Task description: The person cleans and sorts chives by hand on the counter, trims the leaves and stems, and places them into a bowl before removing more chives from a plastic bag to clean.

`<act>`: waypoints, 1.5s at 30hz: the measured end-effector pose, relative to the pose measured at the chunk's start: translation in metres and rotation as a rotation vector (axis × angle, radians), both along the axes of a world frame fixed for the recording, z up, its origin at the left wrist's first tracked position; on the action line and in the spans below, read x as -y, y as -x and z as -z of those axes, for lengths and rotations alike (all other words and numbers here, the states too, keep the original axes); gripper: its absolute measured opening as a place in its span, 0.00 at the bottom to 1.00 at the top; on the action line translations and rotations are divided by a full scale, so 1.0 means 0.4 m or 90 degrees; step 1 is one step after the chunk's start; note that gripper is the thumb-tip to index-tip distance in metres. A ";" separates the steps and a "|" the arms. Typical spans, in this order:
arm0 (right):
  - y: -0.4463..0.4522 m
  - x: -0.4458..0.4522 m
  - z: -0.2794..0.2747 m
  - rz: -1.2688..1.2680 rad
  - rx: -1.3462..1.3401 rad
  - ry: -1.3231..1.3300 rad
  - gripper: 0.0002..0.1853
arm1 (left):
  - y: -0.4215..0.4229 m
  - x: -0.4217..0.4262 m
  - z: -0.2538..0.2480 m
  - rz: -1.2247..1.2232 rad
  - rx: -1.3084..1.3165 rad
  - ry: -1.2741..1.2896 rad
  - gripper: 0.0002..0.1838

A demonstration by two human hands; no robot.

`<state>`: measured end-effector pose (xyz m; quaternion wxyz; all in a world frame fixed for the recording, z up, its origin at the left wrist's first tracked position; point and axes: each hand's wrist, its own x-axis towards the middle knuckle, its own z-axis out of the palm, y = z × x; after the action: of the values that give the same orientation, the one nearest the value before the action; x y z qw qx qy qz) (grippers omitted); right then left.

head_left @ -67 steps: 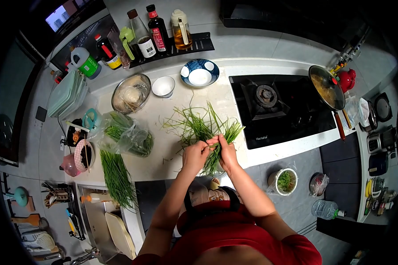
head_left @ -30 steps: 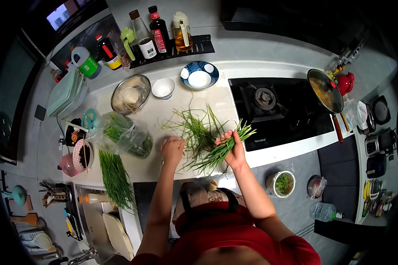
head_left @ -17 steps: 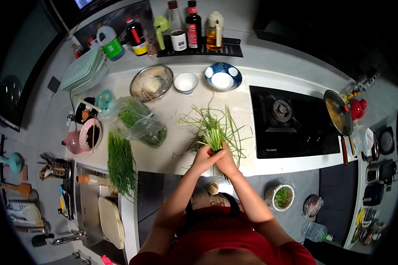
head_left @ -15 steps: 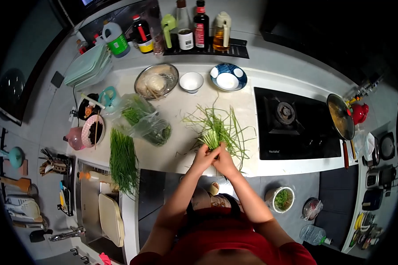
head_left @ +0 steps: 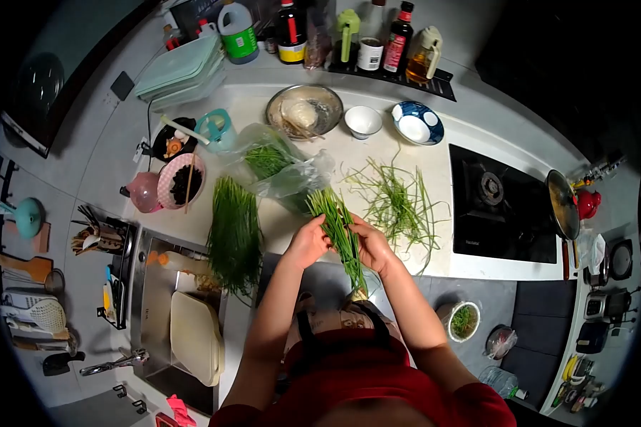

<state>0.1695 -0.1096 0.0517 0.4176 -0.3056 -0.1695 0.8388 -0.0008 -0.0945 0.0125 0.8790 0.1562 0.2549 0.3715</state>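
A bunch of green chives (head_left: 340,238) hangs between my two hands at the counter's front edge, its pale ends pointing up and away from me. My left hand (head_left: 310,242) is closed on its left side, and my right hand (head_left: 370,244) grips it from the right. Loose, tangled chives (head_left: 400,206) lie on the counter to the right of my hands. A clear plastic bag (head_left: 281,165) with more greens stands just beyond my left hand. Farther left, a neat pile of chives (head_left: 233,231) reaches over the counter edge beside the sink.
Along the back are a metal bowl with dough (head_left: 304,112), a white bowl (head_left: 363,122) and a blue-patterned bowl (head_left: 417,124). The black stove (head_left: 503,206) is at right. A pink bowl (head_left: 181,181) stands left, above the sink (head_left: 157,313). A bin (head_left: 461,322) is below.
The view has swung left. Both hands have moved left with the bunch, away from the loose chives, and the bunch now shows at more of its length between them.
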 end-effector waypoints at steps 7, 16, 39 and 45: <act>0.161 0.020 0.031 0.018 0.109 -0.076 0.20 | 0.127 0.017 -0.048 -0.028 -0.077 -0.013 0.17; 0.265 0.040 0.044 0.052 0.044 -0.002 0.18 | 0.229 0.045 -0.034 -0.033 -0.161 -0.034 0.21; 0.207 0.060 0.109 0.265 0.067 0.028 0.09 | 0.082 0.095 -0.097 -0.197 -0.918 -0.851 0.06; 0.042 0.040 0.116 0.371 0.119 0.120 0.03 | -0.028 0.078 -0.072 -0.196 -0.730 -0.686 0.04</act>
<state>0.1525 -0.1257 0.0053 0.5929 -0.4541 -0.0340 0.6642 0.0105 -0.1255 0.0413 0.3540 0.6886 0.4712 0.4226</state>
